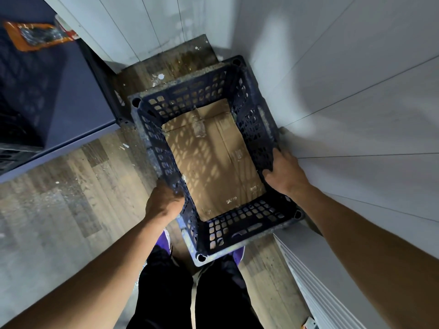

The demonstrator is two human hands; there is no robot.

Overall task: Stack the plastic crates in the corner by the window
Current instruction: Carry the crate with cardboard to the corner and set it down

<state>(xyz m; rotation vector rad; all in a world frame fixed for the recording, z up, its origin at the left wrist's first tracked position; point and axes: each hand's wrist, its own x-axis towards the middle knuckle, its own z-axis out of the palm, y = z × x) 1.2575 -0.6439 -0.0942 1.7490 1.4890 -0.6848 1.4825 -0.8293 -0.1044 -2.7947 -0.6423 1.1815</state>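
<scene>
The blue crate, with its cardboard lining, is held just beside the white wall. The rim away from the wall is clasped by the left grip, the wall-side rim by the right grip. Placement is judged under way; a level, squared lowering is called for.

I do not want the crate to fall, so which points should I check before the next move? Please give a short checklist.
1. Left hand grips the crate's left wall: ok.
2. Right hand grips the right wall: ok.
3. Load inside is only flat cardboard, nothing loose: ok.
4. Room between the right hand and the white wall: cannot tell.
5. A lower crate to land on; only a grey edge shows behind the far rim: cannot tell.
6. Feet clear; purple shoes show below the near edge: not ok.
</scene>
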